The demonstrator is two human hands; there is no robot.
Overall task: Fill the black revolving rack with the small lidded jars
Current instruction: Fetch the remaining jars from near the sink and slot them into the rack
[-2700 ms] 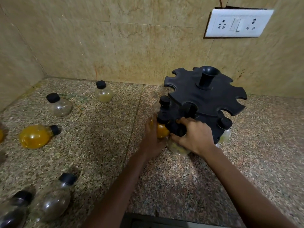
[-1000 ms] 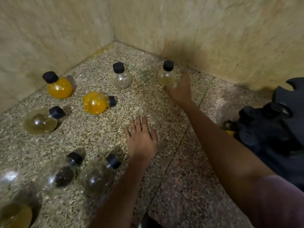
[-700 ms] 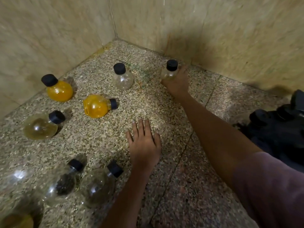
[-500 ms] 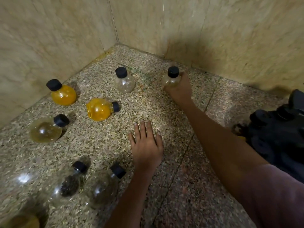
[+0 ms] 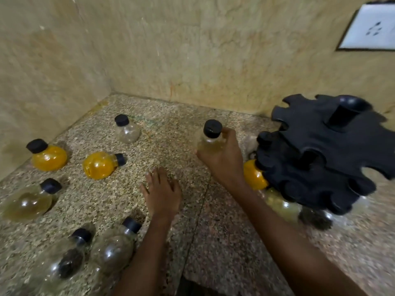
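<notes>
The black revolving rack point(image 5: 320, 150) stands at the right on the speckled counter, with an orange-filled jar point(image 5: 253, 175) and pale jars hanging in its lower slots. My right hand point(image 5: 222, 159) grips a small clear jar with a black lid point(image 5: 210, 135), held upright just left of the rack and above the counter. My left hand point(image 5: 162, 191) rests flat on the counter, fingers straight. Several round lidded jars lie or stand to the left: two orange ones point(image 5: 48, 155) point(image 5: 100, 164), a clear upright one point(image 5: 127, 130), and clear ones near the front point(image 5: 27, 201) point(image 5: 115, 246) point(image 5: 68, 257).
The counter point(image 5: 213, 242) ends in a corner of beige stone walls at the back left. A white socket plate point(image 5: 369, 28) is on the wall above the rack. The counter's front edge shows at the bottom centre.
My right hand has lifted the clear jar from near the back wall and carried it right toward the rack. The view has swung right, showing the rack again. My left hand stays flat.
</notes>
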